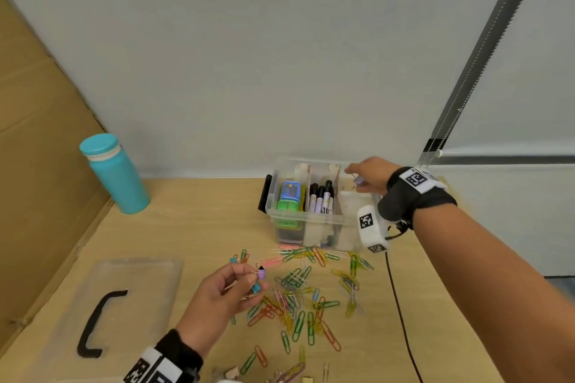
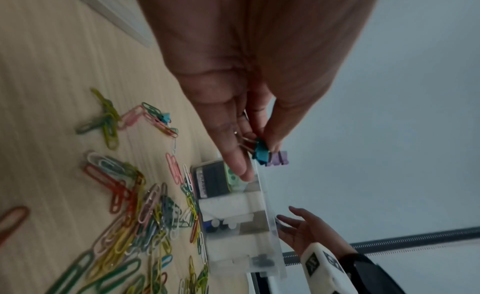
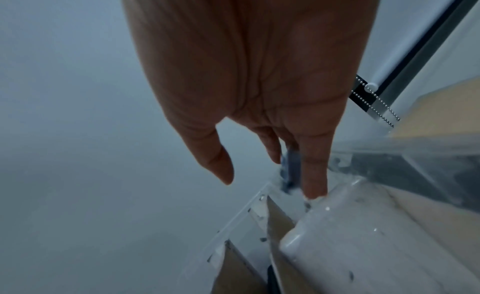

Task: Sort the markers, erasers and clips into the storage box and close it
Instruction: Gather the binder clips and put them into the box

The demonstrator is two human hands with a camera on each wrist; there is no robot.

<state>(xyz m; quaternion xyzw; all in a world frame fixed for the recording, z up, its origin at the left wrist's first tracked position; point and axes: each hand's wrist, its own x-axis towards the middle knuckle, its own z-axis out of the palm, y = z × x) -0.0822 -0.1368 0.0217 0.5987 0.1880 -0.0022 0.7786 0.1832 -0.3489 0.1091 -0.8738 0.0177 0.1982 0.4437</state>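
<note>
Lilac clip (image 1: 358, 180) sits pinched in the right hand (image 1: 370, 176) over the box's (image 1: 311, 221) right compartment at centre right, while the left hand (image 1: 222, 292) at lower centre pinches two more clips (image 1: 259, 280) above the tabletop (image 1: 193, 227).

In the head view we observe even, diffuse lighting of moderate brightness; no distinct source is identifiable. Shadows are faint: a soft one lies under the left hand (image 1: 217, 295) on the desk (image 1: 193, 221). Wide-angle distortion bends straight lines toward the frame edges. Both wrist views are darker and cooler in tone. In the left wrist view we note motion blur on the paper clips (image 2: 124, 226) toward the lower left, while the palm fills the top, soft and unfocused. In the right wrist view the right hand (image 3: 254, 105) appears dim and blurred, the wall (image 3: 64, 113) a featureless grey haze, and the storage box (image 3: 363, 226) smeared.
</note>
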